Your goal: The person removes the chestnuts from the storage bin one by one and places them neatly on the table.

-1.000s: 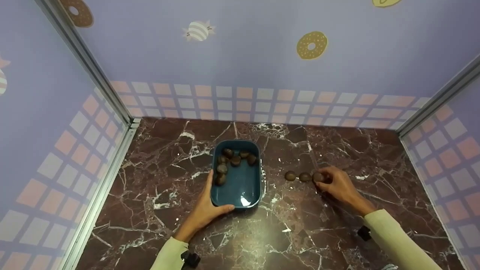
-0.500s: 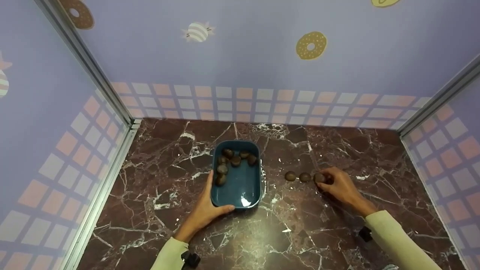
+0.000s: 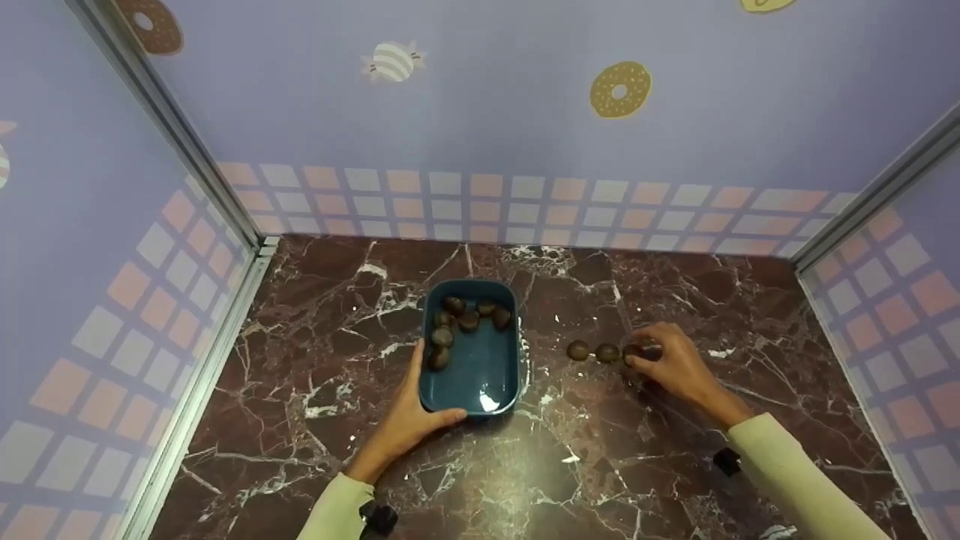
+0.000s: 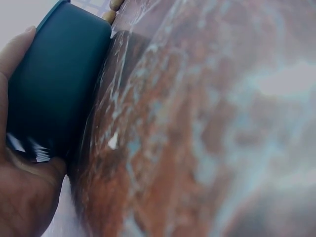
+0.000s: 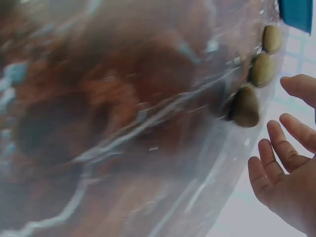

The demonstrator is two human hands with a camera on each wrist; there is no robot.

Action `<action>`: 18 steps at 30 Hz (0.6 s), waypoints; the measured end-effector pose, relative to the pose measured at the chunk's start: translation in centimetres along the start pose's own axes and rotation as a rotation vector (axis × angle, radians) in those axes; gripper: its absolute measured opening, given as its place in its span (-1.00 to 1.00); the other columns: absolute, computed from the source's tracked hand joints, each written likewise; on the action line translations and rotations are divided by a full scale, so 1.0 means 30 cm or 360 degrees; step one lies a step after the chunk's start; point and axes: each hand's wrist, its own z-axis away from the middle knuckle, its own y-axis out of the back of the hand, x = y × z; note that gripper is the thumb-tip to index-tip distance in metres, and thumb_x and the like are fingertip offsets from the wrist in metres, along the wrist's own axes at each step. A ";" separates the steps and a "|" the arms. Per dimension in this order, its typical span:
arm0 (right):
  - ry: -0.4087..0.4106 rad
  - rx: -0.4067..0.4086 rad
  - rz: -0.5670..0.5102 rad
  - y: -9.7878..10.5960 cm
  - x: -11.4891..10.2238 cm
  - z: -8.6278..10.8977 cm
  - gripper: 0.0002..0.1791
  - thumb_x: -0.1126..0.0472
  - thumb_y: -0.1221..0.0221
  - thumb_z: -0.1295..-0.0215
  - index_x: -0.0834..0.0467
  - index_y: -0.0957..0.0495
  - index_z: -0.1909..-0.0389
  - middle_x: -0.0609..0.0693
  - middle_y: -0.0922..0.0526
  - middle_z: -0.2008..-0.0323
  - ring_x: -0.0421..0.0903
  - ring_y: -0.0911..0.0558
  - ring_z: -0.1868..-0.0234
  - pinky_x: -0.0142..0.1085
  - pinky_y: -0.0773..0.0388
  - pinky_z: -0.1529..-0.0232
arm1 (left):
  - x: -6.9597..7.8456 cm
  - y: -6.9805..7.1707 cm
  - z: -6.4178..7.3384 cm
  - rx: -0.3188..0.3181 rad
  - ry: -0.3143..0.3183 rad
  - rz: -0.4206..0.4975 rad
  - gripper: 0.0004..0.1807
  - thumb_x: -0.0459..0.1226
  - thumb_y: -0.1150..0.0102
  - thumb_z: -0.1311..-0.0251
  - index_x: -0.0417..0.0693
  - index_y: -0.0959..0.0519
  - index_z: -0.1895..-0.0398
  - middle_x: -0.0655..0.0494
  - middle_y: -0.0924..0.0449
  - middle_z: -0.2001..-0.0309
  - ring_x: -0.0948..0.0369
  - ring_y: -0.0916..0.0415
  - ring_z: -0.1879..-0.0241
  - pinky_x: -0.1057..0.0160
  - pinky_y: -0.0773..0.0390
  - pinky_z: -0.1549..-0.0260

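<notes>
Lilac wall panels [image 3: 510, 120]: stood far, left and right, printed with doughnuts [image 3: 619, 91], a striped sweet [image 3: 392, 62] and checked squares [image 3: 446, 209]; pictures only, no lettering.
Dark red marble table [image 3: 292, 450]: glossy and white-veined, with no brand or mark to be read.
Pale sleeves [image 3: 795, 469]: reached in from the near side, no logo visible.
Blue tray [image 3: 478, 367]: stood upright near the middle of the table; its outer wall, seen from the left wrist, carried no readable label.
Left hand [image 3: 409, 409]: gripped the tray at its near left corner, thumb at the near end, fingers along the left wall.
Right hand [image 3: 679, 367]: fingers parted, gripping nothing; the right wrist view showed them just beside the rightmost nut [image 5: 247, 107], with a gap between.
Black wrist devices [image 3: 379, 517]: one by each cuff, any maker's name too small to make out.
Nuts in the tray [image 3: 442, 336]: brown, at least seven, bunched along the far and left sides; overlap prevented a sure count.
Nuts in the row [image 3: 607, 352]: three, lined up left to right on the marble, right of the tray.
Stage of the row: probably partway, with three placed and the larger share inside the tray; whether those were also to be handled could not be told.
</notes>
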 end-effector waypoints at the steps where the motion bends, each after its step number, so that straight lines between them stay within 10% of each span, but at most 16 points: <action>1: 0.0013 -0.0003 -0.0004 0.002 -0.015 -0.008 -0.59 0.36 -0.58 -0.23 0.37 -0.75 -0.08 0.22 -0.76 0.02 0.25 -0.64 -0.06 0.22 -0.57 -0.15 | -0.001 0.000 0.000 0.0000 -0.0001 0.0005 0.59 -0.13 -0.82 0.01 0.00 0.26 -0.86 -0.20 0.24 -0.81 -0.19 0.18 -0.76 -0.38 0.06 -0.62; 18: 0.0393 -0.0115 0.0092 -0.075 -0.225 -0.153 -0.58 0.30 -0.59 -0.20 0.35 -0.75 -0.04 0.19 -0.73 0.01 0.19 -0.64 -0.07 0.14 -0.63 -0.18 | -0.004 -0.001 0.002 0.0011 0.0008 -0.0023 0.56 -0.09 -0.81 -0.02 0.03 0.24 -0.86 -0.17 0.27 -0.81 -0.19 0.21 -0.76 -0.36 0.08 -0.63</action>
